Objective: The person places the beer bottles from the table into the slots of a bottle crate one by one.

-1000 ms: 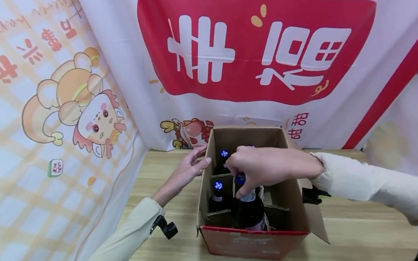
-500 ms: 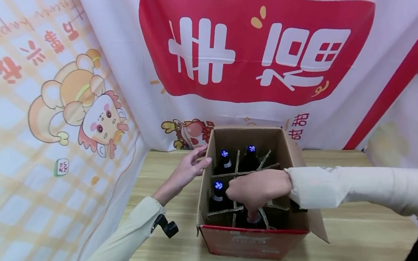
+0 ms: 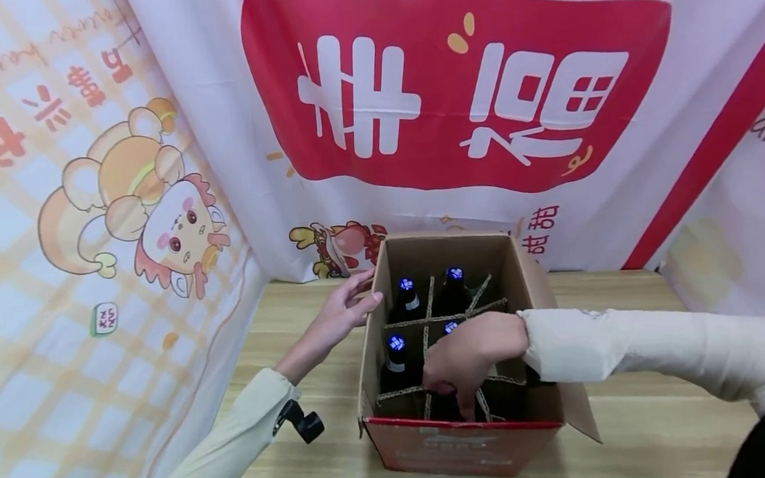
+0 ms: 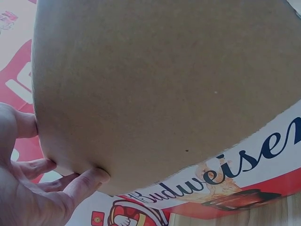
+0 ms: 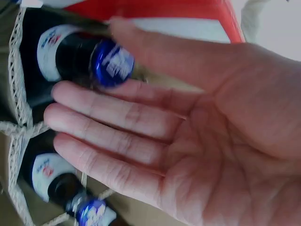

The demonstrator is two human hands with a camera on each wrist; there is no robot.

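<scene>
A cardboard box printed with Budweiser lettering holds dark bottles with blue caps. At its left rim, my left hand holds the wall, the thumb over the edge and fingertips against the outer cardboard. My right hand reaches down inside toward the front row. In the right wrist view its fingers are straight and the thumb stands apart, with a bottle between them, its neck and cap showing. A neighbouring bottle lies beyond the fingers. In the head view the hand mostly hides the front bottle.
Cardboard dividers split the box into compartments. Other bottles stand at the back left, back middle and left. An outer flap sticks out right. The wooden table meets a printed cloth behind.
My right hand has lowered a gripped bottle into the box's front middle compartment, and its fingers have since straightened off it. My left hand has stayed on the rim.
</scene>
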